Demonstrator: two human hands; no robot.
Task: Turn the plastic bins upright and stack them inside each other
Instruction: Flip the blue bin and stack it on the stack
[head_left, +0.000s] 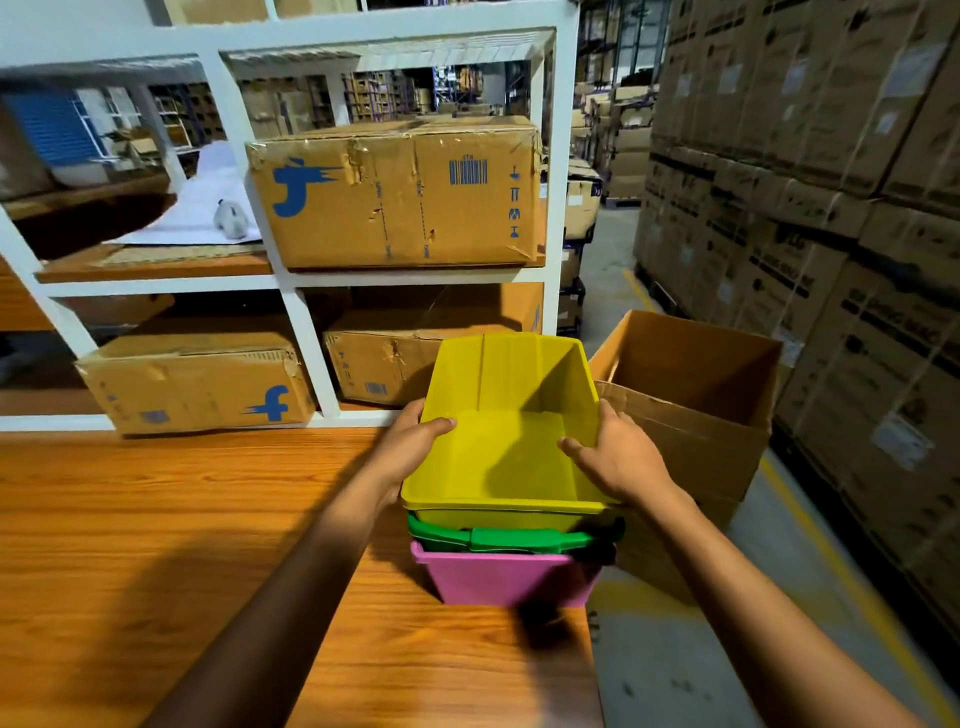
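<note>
Your two forearms reach forward over the wooden table (156, 519) toward the bin stack at its right-hand edge. Your left hand (415, 441) grips the left wall of the yellow bin (509, 415), thumb hooked over the rim and the other fingers hidden outside it. Your right hand (618, 457) clasps the right wall the same way, thumb inside and fingers wrapped out of sight.

That yellow bin sits upright, on top of the stack, nested into the green bin (514, 538), which in turn sits inside the pink bin (498, 577) resting on the table. Its near rim rides a little above the green rim, so by the look of it the step in hand is seating the third bin.

Next comes an even downward press on both walls until the yellow rim settles onto the green one, keeping the stack from sliding off the table edge just beside it. An open cardboard box (691, 395) stands on the floor just right of the stack. No further overturned bins are in view.
</note>
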